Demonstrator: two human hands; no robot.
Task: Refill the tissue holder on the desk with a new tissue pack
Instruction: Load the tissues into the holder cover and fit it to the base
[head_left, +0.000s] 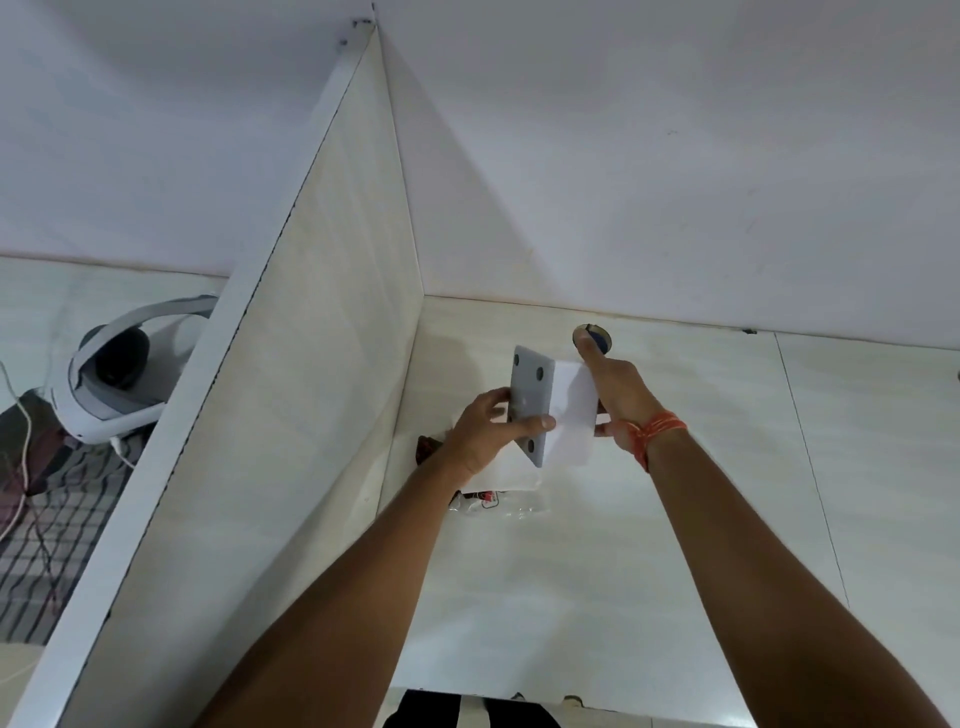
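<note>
Both of my hands hold a white box-shaped tissue holder (574, 410) up above the desk (597, 571), near its back left corner. The holder is tipped so its grey bottom plate (527, 400) with several dark round holes faces me. My left hand (488, 426) grips the plate's left edge, thumb across its front. My right hand (618, 395) clasps the holder's right side, index finger stretched upward. Below the holder lies a white tissue pack (511, 480) in clear wrapping with red print (480, 501), partly hidden by my left hand.
A white partition panel (291, 395) rises at the left of the desk. Beyond it a white headset (124, 369) lies on striped cloth with a cable. A round cable hole (592, 335) sits by the back wall. The desk's front edge runs along the bottom.
</note>
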